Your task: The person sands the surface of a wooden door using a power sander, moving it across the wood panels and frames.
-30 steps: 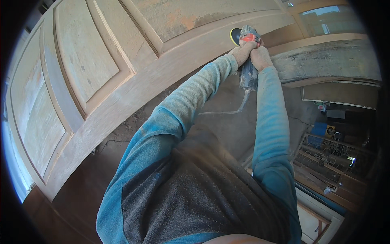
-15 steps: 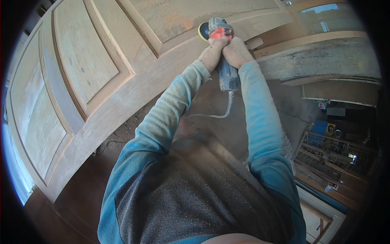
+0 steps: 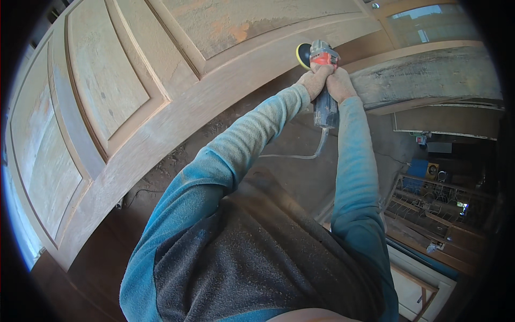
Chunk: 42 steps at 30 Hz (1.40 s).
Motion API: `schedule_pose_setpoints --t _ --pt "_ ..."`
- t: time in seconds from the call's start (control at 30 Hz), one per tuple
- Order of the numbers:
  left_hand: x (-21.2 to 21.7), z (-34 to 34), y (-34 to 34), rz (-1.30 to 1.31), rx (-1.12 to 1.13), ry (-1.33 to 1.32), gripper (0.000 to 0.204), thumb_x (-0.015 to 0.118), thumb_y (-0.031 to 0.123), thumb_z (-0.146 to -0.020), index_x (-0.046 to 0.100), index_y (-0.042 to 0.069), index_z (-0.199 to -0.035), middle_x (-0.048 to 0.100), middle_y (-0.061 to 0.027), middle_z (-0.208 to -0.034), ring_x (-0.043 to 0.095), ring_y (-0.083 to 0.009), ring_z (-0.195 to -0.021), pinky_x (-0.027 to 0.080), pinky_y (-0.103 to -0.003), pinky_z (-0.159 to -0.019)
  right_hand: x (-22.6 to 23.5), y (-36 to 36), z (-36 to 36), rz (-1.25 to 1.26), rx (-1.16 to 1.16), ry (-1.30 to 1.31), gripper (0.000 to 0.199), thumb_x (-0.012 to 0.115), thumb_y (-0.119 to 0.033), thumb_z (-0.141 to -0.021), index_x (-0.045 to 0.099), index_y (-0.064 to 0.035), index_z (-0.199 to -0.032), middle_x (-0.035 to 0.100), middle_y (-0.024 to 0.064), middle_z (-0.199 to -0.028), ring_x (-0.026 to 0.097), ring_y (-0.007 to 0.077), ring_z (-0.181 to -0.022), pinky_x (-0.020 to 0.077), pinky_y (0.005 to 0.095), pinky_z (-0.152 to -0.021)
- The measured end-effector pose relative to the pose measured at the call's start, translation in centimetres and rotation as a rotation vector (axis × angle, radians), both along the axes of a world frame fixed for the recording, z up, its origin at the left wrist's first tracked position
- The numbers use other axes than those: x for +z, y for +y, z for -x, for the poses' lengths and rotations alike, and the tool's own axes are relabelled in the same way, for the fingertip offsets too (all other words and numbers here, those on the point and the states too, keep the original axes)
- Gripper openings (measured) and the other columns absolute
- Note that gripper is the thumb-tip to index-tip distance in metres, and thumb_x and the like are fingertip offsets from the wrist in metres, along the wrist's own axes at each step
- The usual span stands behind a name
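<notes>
Both my hands are wrapped round a dusty angle grinder (image 3: 325, 111) with a red and grey head. My left hand (image 3: 315, 81) grips it just behind the head, and my right hand (image 3: 340, 86) closes on it from the other side. A round backing pad (image 3: 303, 56) with a yellow rim is on the grinder's left. It stands by the near edge of a panelled wooden door (image 3: 177, 112); whether it touches the wood I cannot tell. From the grinder's lower end a pale cord (image 3: 321, 142) curves down and left.
A rough, weathered wooden beam (image 3: 424, 75) lies right of the grinder. Another wooden piece with a glass pane (image 3: 424, 24) is at the far right. Lower right stand a wire rack (image 3: 424, 201) and a white framed panel (image 3: 413, 282). Dust covers the floor (image 3: 284, 137).
The grinder, held in both hands, has shifted right and slightly toward me along the door's near edge. My arms have swung right with it.
</notes>
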<state>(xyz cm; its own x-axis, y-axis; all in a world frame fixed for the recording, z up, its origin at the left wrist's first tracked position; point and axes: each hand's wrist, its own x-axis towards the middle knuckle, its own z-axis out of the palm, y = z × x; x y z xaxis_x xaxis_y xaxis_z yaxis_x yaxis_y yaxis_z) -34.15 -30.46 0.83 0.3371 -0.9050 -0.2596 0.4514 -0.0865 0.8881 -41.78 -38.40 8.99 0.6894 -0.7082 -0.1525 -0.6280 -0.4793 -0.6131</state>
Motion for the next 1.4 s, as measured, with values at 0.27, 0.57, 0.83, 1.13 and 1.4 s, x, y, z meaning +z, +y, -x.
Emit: schedule_pose_setpoints --t 0.27,0.57,0.83,1.13,1.4 --pt "0.1 1.1 8.9 0.249 0.123 0.153 0.077 0.060 0.054 -0.097 0.049 -0.003 -0.148 0.061 -0.0184 -0.138 0.062 -0.0266 -0.124 0.049 -0.039 -0.105 0.3 7.1 -0.4 -0.112 0.188 -0.072 0.048 0.074 -0.040 -0.091 0.071 0.0046 -0.110 0.074 0.0269 -0.095 0.072 0.0409 -0.095 0.0533 0.0441 -0.083" --pt "0.2 3.2 8.0 0.256 0.160 0.085 0.070 0.059 0.053 -0.098 0.055 0.000 -0.143 0.062 -0.0157 -0.136 0.059 -0.0253 -0.125 0.044 -0.037 -0.108 -0.2 6.1 2.0 -0.005 0.319 -0.129 0.036 0.072 -0.035 -0.095 0.074 -0.0022 -0.109 0.075 0.0183 -0.094 0.072 0.0282 -0.089 0.0540 0.0397 -0.081" --pt "-0.3 6.2 32.1 0.316 0.651 0.491 0.057 0.053 0.043 -0.106 0.049 0.003 -0.147 0.060 -0.0118 -0.142 0.058 -0.0253 -0.132 0.041 -0.043 -0.117 1.1 27.0 -2.0 -0.107 0.656 0.176 0.060 0.075 -0.037 -0.087 0.048 0.0117 -0.111 0.067 0.0402 -0.104 0.066 0.0529 -0.109 0.0537 0.0535 -0.094" --pt "0.4 5.1 28.3 0.350 0.648 0.426 0.049 0.054 0.035 -0.107 0.051 0.002 -0.144 0.061 -0.0100 -0.140 0.058 -0.0222 -0.130 0.045 -0.040 -0.112 1.7 23.9 -3.0 -0.071 0.614 0.225 0.068 0.076 -0.042 -0.087 0.052 0.0146 -0.115 0.068 0.0384 -0.108 0.067 0.0506 -0.111 0.0546 0.0499 -0.097" --pt "1.1 -0.6 6.7 0.265 0.346 0.133 0.057 0.053 0.047 -0.101 0.058 0.004 -0.137 0.066 -0.0119 -0.126 0.060 -0.0221 -0.117 0.045 -0.035 -0.104 -0.7 2.9 -3.6 -0.090 0.329 -0.048 0.040 0.072 -0.031 -0.090 0.073 0.0056 -0.106 0.075 0.0244 -0.092 0.074 0.0361 -0.092 0.0533 0.0426 -0.080"
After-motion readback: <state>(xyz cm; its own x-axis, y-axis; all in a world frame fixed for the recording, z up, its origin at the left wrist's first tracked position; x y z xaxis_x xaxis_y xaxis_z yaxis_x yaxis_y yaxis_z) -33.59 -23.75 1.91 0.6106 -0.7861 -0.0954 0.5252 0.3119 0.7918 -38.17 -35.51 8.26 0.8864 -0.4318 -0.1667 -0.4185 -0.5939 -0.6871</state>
